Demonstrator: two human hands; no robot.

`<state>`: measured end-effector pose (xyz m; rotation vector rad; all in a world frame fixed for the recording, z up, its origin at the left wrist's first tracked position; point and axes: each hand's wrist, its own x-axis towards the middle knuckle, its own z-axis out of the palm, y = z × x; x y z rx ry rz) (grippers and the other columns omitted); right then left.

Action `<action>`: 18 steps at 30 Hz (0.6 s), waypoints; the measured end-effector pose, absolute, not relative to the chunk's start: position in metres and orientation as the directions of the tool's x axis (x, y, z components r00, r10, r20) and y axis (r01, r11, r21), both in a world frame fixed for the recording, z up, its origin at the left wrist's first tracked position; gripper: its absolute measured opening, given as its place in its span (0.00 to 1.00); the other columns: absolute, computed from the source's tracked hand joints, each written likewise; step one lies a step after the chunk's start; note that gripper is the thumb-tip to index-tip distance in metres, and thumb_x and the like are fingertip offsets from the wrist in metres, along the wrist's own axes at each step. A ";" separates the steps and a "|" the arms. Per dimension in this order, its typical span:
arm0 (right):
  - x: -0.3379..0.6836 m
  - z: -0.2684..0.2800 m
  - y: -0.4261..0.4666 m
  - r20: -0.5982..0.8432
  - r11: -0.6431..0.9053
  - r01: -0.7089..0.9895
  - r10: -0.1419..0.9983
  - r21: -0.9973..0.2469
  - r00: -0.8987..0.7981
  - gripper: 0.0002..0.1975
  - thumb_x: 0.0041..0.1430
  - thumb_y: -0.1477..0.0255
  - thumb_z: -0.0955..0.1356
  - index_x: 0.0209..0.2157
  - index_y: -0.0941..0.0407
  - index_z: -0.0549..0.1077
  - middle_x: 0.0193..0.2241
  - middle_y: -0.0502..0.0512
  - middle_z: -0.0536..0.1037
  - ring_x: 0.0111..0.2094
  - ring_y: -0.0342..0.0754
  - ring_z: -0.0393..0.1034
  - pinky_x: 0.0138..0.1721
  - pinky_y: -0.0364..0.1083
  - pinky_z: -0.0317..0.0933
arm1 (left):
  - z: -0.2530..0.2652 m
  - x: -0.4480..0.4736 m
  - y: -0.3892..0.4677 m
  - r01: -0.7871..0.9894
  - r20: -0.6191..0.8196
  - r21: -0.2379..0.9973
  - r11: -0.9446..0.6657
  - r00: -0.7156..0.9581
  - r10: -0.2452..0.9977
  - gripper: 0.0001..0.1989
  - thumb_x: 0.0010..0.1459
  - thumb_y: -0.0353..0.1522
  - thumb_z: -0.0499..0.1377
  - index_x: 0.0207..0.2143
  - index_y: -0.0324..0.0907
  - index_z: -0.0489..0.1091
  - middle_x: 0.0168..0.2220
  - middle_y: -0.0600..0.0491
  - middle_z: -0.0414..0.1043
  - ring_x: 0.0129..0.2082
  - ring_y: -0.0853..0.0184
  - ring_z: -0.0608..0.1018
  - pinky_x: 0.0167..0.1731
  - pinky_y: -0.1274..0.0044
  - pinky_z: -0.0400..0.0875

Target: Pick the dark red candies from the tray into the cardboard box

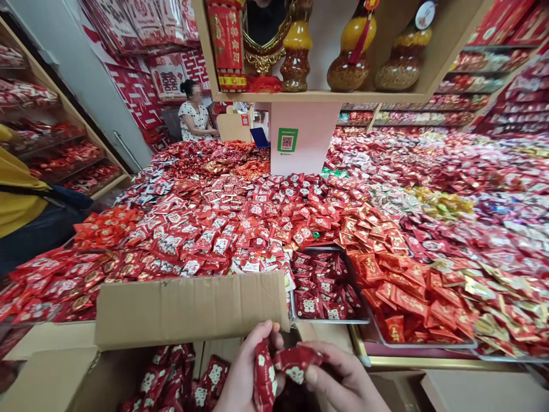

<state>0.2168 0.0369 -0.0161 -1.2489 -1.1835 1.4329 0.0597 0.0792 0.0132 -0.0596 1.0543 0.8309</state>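
My left hand (244,369) is closed around a dark red wrapped candy (265,377) with a cream print, held upright over an open cardboard box (191,309). Between the thumb and fingers of my right hand (343,375) is another dark red wrapped candy (298,361), turned sideways so its end meets the fingers of my left hand. More candies (158,380) of the same dark red lie inside the box, partly hidden by my left hand. Just beyond my hands stands a metal tray (364,316) full of similar dark red packets.
Heaps of red wrapped candies (206,229) cover the wide display. A tray of orange-red packets (407,303) sits at the right. A pink pillar (302,154) carries a wooden shelf (317,98) overhead. One person (196,117) is at the back; a yellow sleeve (19,183) shows at left.
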 end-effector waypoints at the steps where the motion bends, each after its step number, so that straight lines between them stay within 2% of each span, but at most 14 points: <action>1: 0.217 -0.013 0.040 -0.204 -0.220 -0.112 0.969 -0.969 -0.139 0.14 0.51 0.60 0.67 0.36 0.53 0.74 0.30 0.55 0.78 0.30 0.47 0.72 0.33 0.45 0.66 | 0.014 0.059 0.078 -0.605 -0.778 0.359 0.711 0.227 0.586 0.08 0.46 0.34 0.62 0.28 0.39 0.72 0.20 0.57 0.72 0.13 0.76 0.68 0.11 0.85 0.56; 4: 0.211 -0.013 0.046 -0.296 -0.338 -0.322 0.940 -0.885 -0.172 0.14 0.52 0.60 0.67 0.29 0.57 0.72 0.20 0.51 0.75 0.21 0.41 0.67 0.25 0.41 0.62 | 0.013 0.057 0.075 -0.430 -0.675 0.541 0.723 0.290 0.678 0.14 0.46 0.39 0.63 0.32 0.39 0.73 0.21 0.57 0.73 0.11 0.78 0.64 0.11 0.85 0.55; 7: 0.204 -0.020 0.047 -0.347 -0.379 -0.391 0.925 -0.838 -0.154 0.16 0.51 0.59 0.68 0.28 0.59 0.71 0.17 0.49 0.73 0.17 0.38 0.64 0.21 0.39 0.58 | 0.008 0.055 0.073 -0.235 -0.529 0.746 0.623 0.359 0.769 0.14 0.44 0.41 0.64 0.28 0.40 0.74 0.19 0.58 0.72 0.15 0.77 0.66 0.17 0.84 0.59; 9: 0.202 -0.024 0.047 -0.334 -0.364 -0.399 0.931 -0.841 -0.145 0.17 0.49 0.58 0.68 0.27 0.60 0.70 0.16 0.48 0.71 0.17 0.38 0.62 0.21 0.39 0.57 | 0.005 0.054 0.073 -0.145 -0.465 0.829 0.540 0.358 0.810 0.13 0.45 0.41 0.63 0.25 0.39 0.74 0.18 0.58 0.71 0.18 0.75 0.68 0.20 0.83 0.61; 12: 0.200 -0.027 0.047 -0.298 -0.340 -0.353 0.940 -0.872 -0.168 0.17 0.48 0.57 0.69 0.25 0.59 0.70 0.15 0.47 0.68 0.17 0.37 0.60 0.20 0.38 0.56 | 0.001 0.048 0.074 -0.052 -0.419 0.877 0.478 0.407 0.812 0.12 0.49 0.40 0.61 0.27 0.39 0.74 0.21 0.56 0.73 0.23 0.71 0.71 0.26 0.80 0.65; 15: 0.198 -0.024 0.049 -0.280 -0.339 -0.300 0.934 -0.892 -0.223 0.17 0.49 0.58 0.68 0.24 0.59 0.69 0.15 0.45 0.66 0.16 0.35 0.57 0.19 0.36 0.53 | -0.001 0.041 0.076 0.000 -0.403 0.892 0.452 0.454 0.795 0.13 0.46 0.40 0.63 0.30 0.39 0.75 0.25 0.53 0.76 0.27 0.68 0.73 0.30 0.77 0.68; 18: 0.197 -0.019 0.051 -0.225 -0.309 -0.348 0.939 -0.885 -0.261 0.17 0.43 0.58 0.71 0.30 0.56 0.70 0.23 0.49 0.72 0.22 0.39 0.65 0.24 0.38 0.60 | 0.001 0.038 0.079 -0.004 -0.407 0.891 0.454 0.436 0.803 0.14 0.46 0.41 0.63 0.30 0.40 0.75 0.27 0.52 0.77 0.28 0.66 0.74 0.31 0.77 0.68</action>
